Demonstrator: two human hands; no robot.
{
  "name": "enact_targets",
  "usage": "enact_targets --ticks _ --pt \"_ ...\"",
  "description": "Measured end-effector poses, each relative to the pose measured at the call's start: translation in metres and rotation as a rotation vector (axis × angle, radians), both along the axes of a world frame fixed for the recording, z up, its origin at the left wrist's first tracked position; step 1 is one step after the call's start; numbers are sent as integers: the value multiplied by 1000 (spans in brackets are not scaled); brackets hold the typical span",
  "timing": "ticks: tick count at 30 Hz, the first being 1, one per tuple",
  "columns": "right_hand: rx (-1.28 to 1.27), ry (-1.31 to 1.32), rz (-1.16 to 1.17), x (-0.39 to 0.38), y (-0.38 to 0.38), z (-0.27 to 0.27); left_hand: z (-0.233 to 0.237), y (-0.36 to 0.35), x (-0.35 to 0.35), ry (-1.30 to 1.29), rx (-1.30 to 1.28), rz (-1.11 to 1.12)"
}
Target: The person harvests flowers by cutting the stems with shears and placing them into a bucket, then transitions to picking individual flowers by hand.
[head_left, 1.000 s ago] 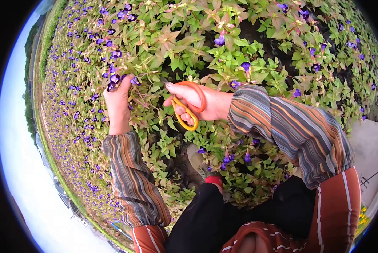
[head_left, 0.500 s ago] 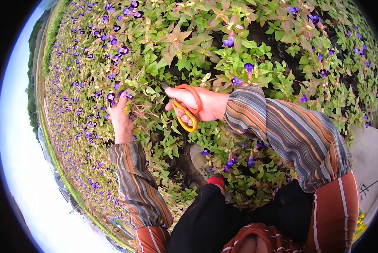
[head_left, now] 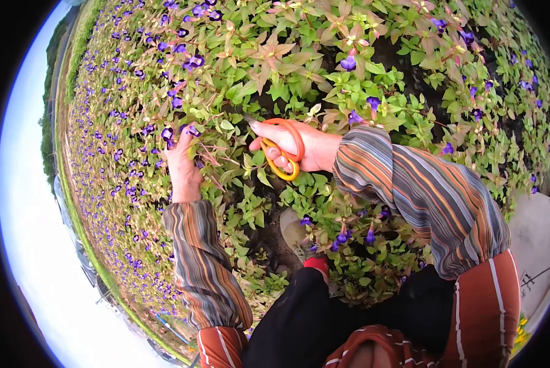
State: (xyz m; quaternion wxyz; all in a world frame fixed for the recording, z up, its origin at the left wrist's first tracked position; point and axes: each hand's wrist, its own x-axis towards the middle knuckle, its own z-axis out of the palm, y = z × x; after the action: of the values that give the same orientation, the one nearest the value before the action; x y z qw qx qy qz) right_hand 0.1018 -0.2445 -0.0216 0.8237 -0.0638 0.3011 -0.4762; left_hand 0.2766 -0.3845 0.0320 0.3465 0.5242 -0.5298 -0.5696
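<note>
My right hand (head_left: 305, 150) grips a pair of orange-handled scissors (head_left: 282, 151), fingers through the loops, the blade tips pointing left into the foliage at mid frame. My left hand (head_left: 183, 164) reaches into the plants to the left of the scissors and closes around a bunch of leafy stems with purple flowers (head_left: 188, 131). Both arms wear striped sleeves. The stems between the two hands partly hide the scissor tips.
A dense bed of green and reddish leaves with purple flowers (head_left: 128, 122) fills the view, stretching far to the left. Dark soil shows between plants. My shoe (head_left: 292, 232) and dark trouser leg stand among the plants below. A pale paved surface (head_left: 535, 214) lies at the right.
My left hand has dropped lower and now holds stems closer to the scissors. My right hand with the scissors shifted slightly right and down. The view has tilted a little.
</note>
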Motion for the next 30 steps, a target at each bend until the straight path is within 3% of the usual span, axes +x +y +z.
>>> enact_targets --ticks 6,12,16,19,23,26,30 --pt "0 -176 40 -12 1 12 0 -3 7 53 55 -15" --pt "122 -164 38 -10 -12 13 -5 -5 7 47 2 -4" --pt "61 -184 68 -10 -17 1 -1 -3 1 67 83 -48" --pt "40 -129 95 -11 -18 -1 -3 -9 -8 17 56 -117" --pt "64 -29 64 -7 -14 5 7 -7 -28 71 231 -332" --pt "76 -59 72 -7 -13 5 5 -4 -40 28 122 -336" --pt "35 33 50 -9 -4 6 6 0 -29 9 165 -247"
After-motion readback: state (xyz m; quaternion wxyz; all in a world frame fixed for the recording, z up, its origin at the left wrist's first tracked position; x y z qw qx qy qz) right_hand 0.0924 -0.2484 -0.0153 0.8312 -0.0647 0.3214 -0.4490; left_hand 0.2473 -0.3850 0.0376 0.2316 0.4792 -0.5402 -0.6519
